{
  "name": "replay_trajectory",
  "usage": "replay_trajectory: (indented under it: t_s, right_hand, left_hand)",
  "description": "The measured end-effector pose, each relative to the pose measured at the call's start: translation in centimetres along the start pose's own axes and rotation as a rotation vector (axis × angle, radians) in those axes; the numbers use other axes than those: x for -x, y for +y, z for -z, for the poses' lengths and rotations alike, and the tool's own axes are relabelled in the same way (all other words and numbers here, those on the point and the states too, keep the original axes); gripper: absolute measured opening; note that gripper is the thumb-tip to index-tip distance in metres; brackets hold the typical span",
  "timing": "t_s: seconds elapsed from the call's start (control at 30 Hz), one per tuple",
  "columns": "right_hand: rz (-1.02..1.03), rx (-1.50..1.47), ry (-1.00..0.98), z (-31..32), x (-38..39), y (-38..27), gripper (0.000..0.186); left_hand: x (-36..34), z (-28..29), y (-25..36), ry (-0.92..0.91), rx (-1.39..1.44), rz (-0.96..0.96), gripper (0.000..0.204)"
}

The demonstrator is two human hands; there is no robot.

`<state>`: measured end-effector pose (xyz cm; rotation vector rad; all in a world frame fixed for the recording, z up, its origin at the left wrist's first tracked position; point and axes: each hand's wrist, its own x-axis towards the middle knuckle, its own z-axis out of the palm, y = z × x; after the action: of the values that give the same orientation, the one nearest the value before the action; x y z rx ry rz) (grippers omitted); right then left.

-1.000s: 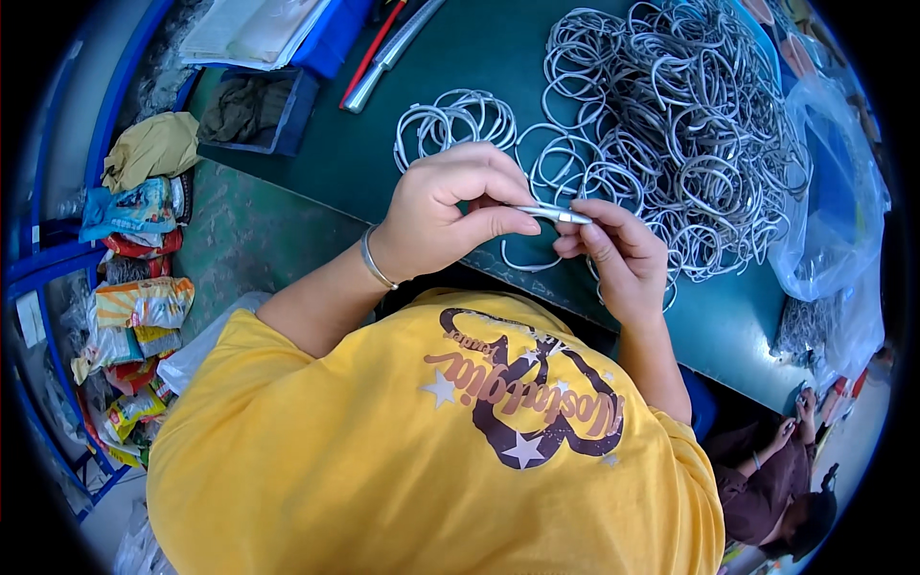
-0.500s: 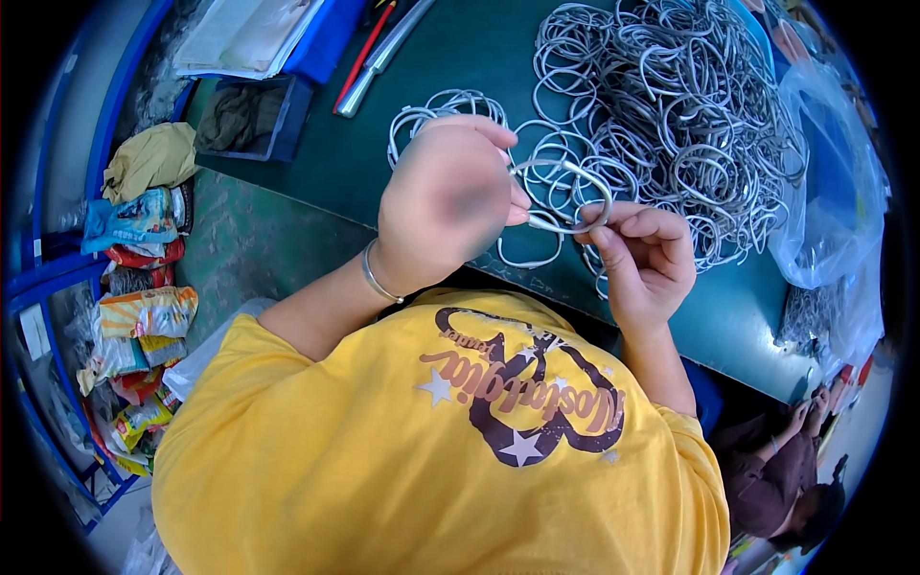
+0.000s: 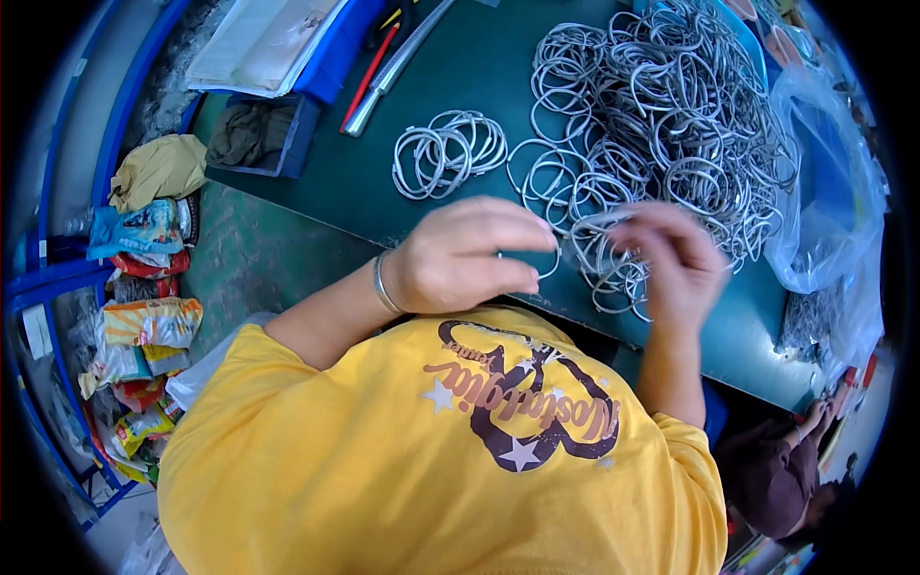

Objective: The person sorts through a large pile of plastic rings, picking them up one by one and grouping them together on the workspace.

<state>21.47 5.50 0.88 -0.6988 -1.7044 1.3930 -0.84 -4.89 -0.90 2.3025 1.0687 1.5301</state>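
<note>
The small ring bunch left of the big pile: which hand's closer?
Left: the left hand is just below the small ring bunch; the right hand is farther off, to its lower right.

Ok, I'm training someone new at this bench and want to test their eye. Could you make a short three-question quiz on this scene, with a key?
1. Which hand has the shiny silver bangle at its wrist?
2. True or false: the small cluster of thin silver-grey rings lies to the left of the large tangled heap of silver-grey rings.
3. Fill in the gap: on the dark green tabletop, the slim red stick lies alongside a long ____.

Key:
1. The left hand.
2. True.
3. Silver, rod-like tool.
</note>
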Motion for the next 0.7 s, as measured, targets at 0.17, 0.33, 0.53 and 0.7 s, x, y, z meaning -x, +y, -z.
replay_trajectory:
  t_s: [0.17,0.33,0.53,0.7]
  right_hand:
    - [0.643,0.689,0.706,14.5,-6.3,-3.3,0.016]
    - [0.187,1.480,0.842,19.5,-7.6,-4.3,0.017]
    - [0.758,1.162,0.496,10.2,-5.5,-3.1,0.017]
    - [0.648,0.756,0.082,0.1,-3.1,-1.9,0.022]
  left_hand:
    - [0.4,2.9,-1.1,0.289,-0.406,0.299,0.013]
    - [3.2,5.2,-3.1,0.346,-0.510,0.670,0.018]
    - [4.9,3.9,-5.3,0.164,-0.594,0.871,0.017]
    - [5.2,4.7,-4.6,0.313,-0.470,0.827,0.007]
